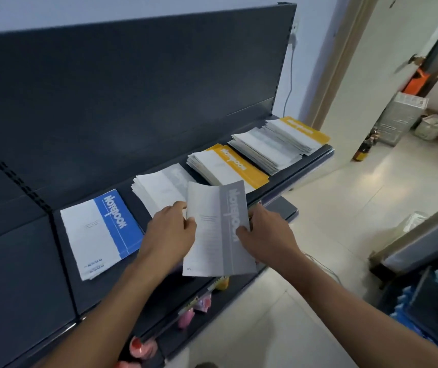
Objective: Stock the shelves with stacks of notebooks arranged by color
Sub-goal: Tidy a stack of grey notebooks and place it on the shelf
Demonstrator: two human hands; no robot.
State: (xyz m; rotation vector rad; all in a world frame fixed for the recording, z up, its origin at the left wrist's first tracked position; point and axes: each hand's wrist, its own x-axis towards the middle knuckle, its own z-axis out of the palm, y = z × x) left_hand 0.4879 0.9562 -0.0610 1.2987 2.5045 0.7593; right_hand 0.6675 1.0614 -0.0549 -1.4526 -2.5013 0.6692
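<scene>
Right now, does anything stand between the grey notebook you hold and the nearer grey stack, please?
Nothing visible does: the grey notebook, gripped by left hand and right hand, hangs close to the nearer grey stack.

Two bare arms in view: the left forearm (122, 282) stretches in from 7 o'clock and the right forearm (345, 296) from 4 o'clock, and they converge near the centre. The left hand (171, 229) pinches the 9 o'clock edge of a grey-and-white paper notebook (212, 243), thumb on the cover, the other fingers mostly hidden behind it. The right hand (268, 232) grips the 3 o'clock edge, thumb pressed on the grey band, fingers tucked out of sight underneath. Both wrists look straight, with the backs of the hands up. The hands sit level, with the notebook between them.
</scene>
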